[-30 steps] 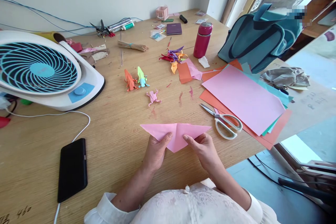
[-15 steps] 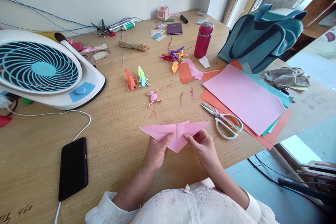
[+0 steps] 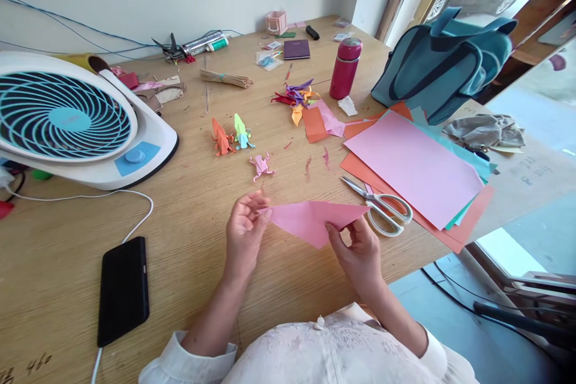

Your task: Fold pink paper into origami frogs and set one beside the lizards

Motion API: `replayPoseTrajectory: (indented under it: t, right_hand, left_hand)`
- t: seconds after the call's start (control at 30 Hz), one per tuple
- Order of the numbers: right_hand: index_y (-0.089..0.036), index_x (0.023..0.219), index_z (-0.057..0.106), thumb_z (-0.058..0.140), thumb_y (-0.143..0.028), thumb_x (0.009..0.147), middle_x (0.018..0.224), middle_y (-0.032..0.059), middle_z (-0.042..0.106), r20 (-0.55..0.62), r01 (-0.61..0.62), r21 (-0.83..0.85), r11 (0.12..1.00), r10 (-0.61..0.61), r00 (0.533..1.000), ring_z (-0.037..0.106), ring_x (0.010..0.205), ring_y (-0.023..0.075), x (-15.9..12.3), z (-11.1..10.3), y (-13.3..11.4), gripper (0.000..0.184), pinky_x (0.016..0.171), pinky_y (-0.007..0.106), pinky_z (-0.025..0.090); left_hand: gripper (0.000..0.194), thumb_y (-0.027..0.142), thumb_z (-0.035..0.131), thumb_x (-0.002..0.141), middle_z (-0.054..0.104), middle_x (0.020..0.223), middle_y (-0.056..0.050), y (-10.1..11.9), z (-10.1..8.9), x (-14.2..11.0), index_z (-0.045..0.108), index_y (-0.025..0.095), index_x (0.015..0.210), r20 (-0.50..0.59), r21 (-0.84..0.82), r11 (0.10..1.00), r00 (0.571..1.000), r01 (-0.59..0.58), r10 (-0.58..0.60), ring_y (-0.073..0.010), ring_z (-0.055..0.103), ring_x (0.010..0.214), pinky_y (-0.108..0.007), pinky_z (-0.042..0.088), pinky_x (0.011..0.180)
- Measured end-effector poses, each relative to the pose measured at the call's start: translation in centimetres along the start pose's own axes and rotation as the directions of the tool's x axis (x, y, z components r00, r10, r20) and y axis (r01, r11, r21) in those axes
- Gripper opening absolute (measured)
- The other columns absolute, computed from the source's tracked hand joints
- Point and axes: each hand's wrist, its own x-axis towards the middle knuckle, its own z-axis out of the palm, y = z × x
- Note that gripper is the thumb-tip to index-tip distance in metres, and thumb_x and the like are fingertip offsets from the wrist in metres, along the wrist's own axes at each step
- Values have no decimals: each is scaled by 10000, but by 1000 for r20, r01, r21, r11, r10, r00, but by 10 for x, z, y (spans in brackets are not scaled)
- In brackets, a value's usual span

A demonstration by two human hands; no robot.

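Folded pink paper [image 3: 315,221] hangs between my two hands, held up just above the near part of the table [image 3: 193,246], with its lowest point facing me. The fingers of my left hand [image 3: 243,240] pinch its left corner, thumb against fingertips. My right hand [image 3: 360,252] grips the other half, thumb on the front and fingers curled behind; in this view the right tip overlaps the handles of the scissors [image 3: 376,197].

Beyond the paper sits a pink origami frog [image 3: 261,167], with an orange figure [image 3: 221,139] and a green-and-blue one [image 3: 242,132] close behind it.

Several containers stand farther off. The magenta flask [image 3: 345,69] is upright with its lid on, so I can't see its contents. To its right slumps the teal bag [image 3: 418,78], handles up, its inside hidden from me. Near the wall there's a small pink box [image 3: 276,23] with cut-out sides; I can't make out what it holds. A clear plastic packet [image 3: 270,60] lies flat beside the purple notebook [image 3: 297,49], with something blue showing in it, too small to name. The stacked coloured sheets [image 3: 414,168] lie by the bag.
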Motion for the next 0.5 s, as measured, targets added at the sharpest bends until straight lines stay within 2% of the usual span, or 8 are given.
replayPoseTrajectory:
  t: [0.07, 0.1, 0.17, 0.23, 0.27, 0.33, 0.4, 0.5]
  right_hand:
    - [-228, 841, 538, 630, -159, 877, 754, -20, 508, -10, 98, -87, 991, -99, 995, 471, 678, 139, 4, -4, -3, 120, 622, 278, 400]
    - [-228, 845, 539, 622, -154, 879, 760, -19, 504, -2, 118, -99, 988, -118, 993, 465, 684, 140, 5, -6, -5, 116, 625, 280, 395]
    - [-233, 899, 555, 604, -171, 897, 792, -10, 525, 43, 87, -60, 994, -84, 996, 486, 703, 144, 6, -8, -9, 79, 633, 282, 405]
    - [-240, 982, 567, 584, -201, 922, 833, 2, 554, 127, 17, -14, 1000, -15, 992, 517, 721, 148, 5, -9, -13, 74, 644, 285, 431]
    - [-243, 1011, 567, 576, -211, 931, 840, 6, 560, 162, 4, -20, 1000, -1, 987, 524, 723, 151, 4, -9, -15, 87, 650, 289, 443]
    - [-247, 1031, 566, 560, -208, 939, 820, 7, 550, 188, 55, -98, 994, -36, 982, 520, 713, 157, 2, -10, -17, 100, 658, 298, 460]
    - [-251, 1079, 567, 536, -180, 947, 841, 21, 551, 185, 163, -193, 968, -127, 974, 536, 730, 166, -2, -11, -17, 154, 676, 310, 482]
    - [-281, 1295, 514, 493, -137, 962, 1033, 81, 583, 286, 336, -282, 899, -256, 923, 594, 830, 187, -10, -11, -12, 363, 728, 336, 520]
  left_hand:
    - [366, 289, 703, 858, 640, 1149, -78, 8, -4, 4, 586, 212, 1196, -56, 266, 938, 968, -221, 244, -177, 620, 1030, -300, 507, 882]
    - [339, 265, 673, 879, 631, 1185, -85, 13, -5, 5, 587, 214, 1202, -10, 402, 855, 932, -327, 361, -192, 609, 1073, -323, 498, 909]
    - [350, 243, 641, 898, 632, 1233, -95, 21, -4, 3, 581, 217, 1242, 224, 574, 636, 845, -516, 485, -230, 578, 1168, -396, 451, 1011]
    - [378, 278, 647, 902, 650, 1251, -95, 25, 1, 0, 570, 222, 1268, 436, 615, 505, 795, -606, 422, -260, 578, 1197, -434, 418, 1048]
    - [364, 290, 653, 902, 675, 1213, -85, 25, 4, -2, 576, 225, 1252, 492, 627, 490, 796, -605, 353, -256, 610, 1146, -423, 436, 1018]
    - [276, 273, 648, 906, 714, 1110, -59, 20, 11, -6, 603, 227, 1175, 511, 652, 530, 830, -542, 221, -229, 663, 1012, -371, 481, 914]
    - [187, 224, 621, 913, 719, 1055, -40, 12, 16, -9, 619, 233, 1100, 504, 653, 597, 856, -467, 118, -210, 676, 951, -331, 497, 838]
    - [215, 173, 572, 917, 709, 1059, -37, 1, 22, -11, 618, 238, 1117, 539, 604, 691, 842, -398, 14, -203, 671, 962, -313, 500, 823]
